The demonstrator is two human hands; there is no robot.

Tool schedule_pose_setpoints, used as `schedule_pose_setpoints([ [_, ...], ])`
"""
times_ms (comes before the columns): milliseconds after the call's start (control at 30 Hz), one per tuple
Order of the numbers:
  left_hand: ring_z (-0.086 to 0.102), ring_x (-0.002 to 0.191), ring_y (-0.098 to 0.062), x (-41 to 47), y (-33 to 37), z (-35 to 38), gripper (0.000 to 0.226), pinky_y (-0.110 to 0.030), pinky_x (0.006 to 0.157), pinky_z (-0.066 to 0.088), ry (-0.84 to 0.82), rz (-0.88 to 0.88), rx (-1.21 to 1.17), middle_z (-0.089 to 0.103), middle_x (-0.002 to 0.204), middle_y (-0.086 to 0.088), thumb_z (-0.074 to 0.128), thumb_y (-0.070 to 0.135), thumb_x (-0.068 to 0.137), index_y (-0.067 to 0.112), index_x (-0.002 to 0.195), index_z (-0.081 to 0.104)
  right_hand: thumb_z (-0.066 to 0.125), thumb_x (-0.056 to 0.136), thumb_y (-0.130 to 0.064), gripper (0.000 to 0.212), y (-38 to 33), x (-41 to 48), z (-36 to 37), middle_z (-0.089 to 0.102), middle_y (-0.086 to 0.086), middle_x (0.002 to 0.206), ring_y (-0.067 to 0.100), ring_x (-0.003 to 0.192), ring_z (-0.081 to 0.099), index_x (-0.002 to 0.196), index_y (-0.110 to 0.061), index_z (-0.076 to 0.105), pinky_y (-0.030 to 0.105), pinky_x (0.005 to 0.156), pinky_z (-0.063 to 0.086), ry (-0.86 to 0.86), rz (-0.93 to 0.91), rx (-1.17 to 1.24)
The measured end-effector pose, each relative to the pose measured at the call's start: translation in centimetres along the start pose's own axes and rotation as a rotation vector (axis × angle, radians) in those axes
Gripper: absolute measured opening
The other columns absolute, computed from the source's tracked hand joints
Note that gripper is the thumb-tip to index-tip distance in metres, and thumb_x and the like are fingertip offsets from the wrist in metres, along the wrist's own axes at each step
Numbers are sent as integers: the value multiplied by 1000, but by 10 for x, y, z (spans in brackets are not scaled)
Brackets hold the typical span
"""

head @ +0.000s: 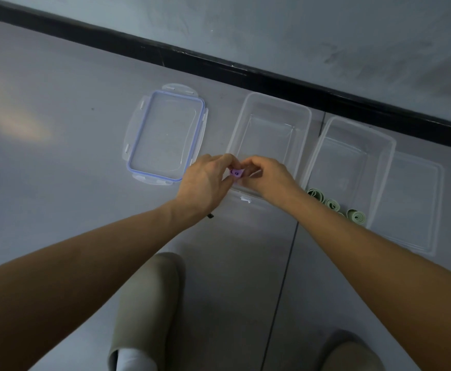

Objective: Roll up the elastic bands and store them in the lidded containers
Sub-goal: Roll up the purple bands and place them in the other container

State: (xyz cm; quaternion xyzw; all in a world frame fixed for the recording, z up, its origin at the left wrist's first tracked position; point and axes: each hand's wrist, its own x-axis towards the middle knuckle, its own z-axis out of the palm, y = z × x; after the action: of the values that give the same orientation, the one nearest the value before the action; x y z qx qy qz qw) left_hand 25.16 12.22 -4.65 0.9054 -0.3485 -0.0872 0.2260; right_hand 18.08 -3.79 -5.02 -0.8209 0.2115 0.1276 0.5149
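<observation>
We hold a small purple band (236,173), rolled tight, between both hands. The left hand (205,178) and the right hand (264,175) each pinch it with curled fingers, and their fingertips almost meet around the roll. The band is in the air just over the near rim of the middle box (303,121), a clear box that stands open on the floor (58,162).

Left of this box a lid (130,156) with a blue seal lies flat, and only a narrow gap separates its right edge from the box. Further left a wide stretch of floor lies. To the right stands a second clear box (390,156), just beside the first. Three green rolls (355,216) show at its near left corner, but we cannot tell if they are inside or against the wall. A clear lid (433,210) lies beside it on the right. A black baseboard (165,53) runs close behind both boxes. Near us, two slippers (149,303) stand on the floor, well apart from the boxes.
</observation>
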Motion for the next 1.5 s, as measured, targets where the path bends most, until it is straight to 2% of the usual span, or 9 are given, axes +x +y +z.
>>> schedule_pose_setpoints([
  [167, 56, 83, -26, -3, -4, 2, 16, -35, 69, 46, -13, 120, 80, 67, 96, -3, 70, 17, 84, 18, 99, 70, 71, 86, -42, 22, 1, 6, 5, 65, -9, 97, 13, 87, 63, 103, -30, 63, 31, 77, 52, -98, -56, -211],
  [333, 54, 90, -25, -3, -6, 1, 19, -40, 72, 51, -33, 68, 37, 55, 113, -4, 68, 20, 87, 18, 106, 65, 64, 93, -38, 21, -3, 13, 7, 67, -4, 98, 17, 86, 64, 110, -29, 59, 35, 78, 53, -112, -161, -453],
  [467, 58, 93, -23, -10, -10, -1, 26, -34, 76, 50, -45, 13, -44, 50, 122, -3, 66, 25, 88, 18, 112, 58, 60, 94, -37, 18, -7, 19, 12, 67, -3, 95, 19, 85, 64, 111, -31, 58, 37, 79, 54, -147, -198, -581],
  [700, 61, 96, -15, -17, -22, -3, 36, -25, 75, 46, -142, -33, -124, 50, 126, 6, 63, 43, 89, 30, 121, 56, 69, 90, -29, 24, 4, 24, 12, 69, -10, 98, 12, 93, 64, 114, -30, 65, 31, 85, 53, -199, 4, -274],
  [867, 60, 98, -17, -16, -24, -5, 48, -33, 79, 54, -190, -2, -110, 48, 128, 6, 71, 47, 81, 29, 123, 54, 62, 95, -23, 20, 10, 24, 5, 65, -3, 108, 16, 97, 62, 114, -24, 63, 33, 88, 53, -160, 36, -287],
  [1033, 61, 98, -20, -18, -25, -6, 56, -31, 78, 52, -189, 27, -101, 49, 130, 2, 76, 40, 79, 26, 128, 53, 69, 90, -26, 25, 8, 29, 8, 67, -6, 107, 14, 96, 63, 115, -26, 63, 35, 90, 54, -199, 68, -256],
  [1267, 61, 105, -23, -18, -24, -8, 70, -39, 85, 55, -208, 21, -73, 43, 138, 1, 75, 38, 81, 30, 141, 41, 49, 94, -2, 35, 5, 29, 3, 64, 0, 112, 19, 101, 62, 116, -27, 60, 36, 91, 53, -141, 130, -247],
  [1367, 51, 121, -25, -20, -23, -8, 81, -38, 97, 46, -204, 39, -41, 32, 150, -1, 75, 46, 78, 32, 146, 33, 45, 95, 0, 38, -4, 24, -4, 63, 2, 119, 20, 105, 62, 120, -24, 60, 39, 96, 52, -163, 120, -274],
  [1500, 15, 147, -26, -19, -15, -15, 94, -42, 117, 20, -153, 96, 40, 11, 162, -3, 60, 69, 77, 33, 152, 18, 46, 99, -13, 31, -29, 2, -37, 63, 1, 123, 17, 108, 62, 122, -26, 62, 40, 98, 52, -152, 14, -317],
])
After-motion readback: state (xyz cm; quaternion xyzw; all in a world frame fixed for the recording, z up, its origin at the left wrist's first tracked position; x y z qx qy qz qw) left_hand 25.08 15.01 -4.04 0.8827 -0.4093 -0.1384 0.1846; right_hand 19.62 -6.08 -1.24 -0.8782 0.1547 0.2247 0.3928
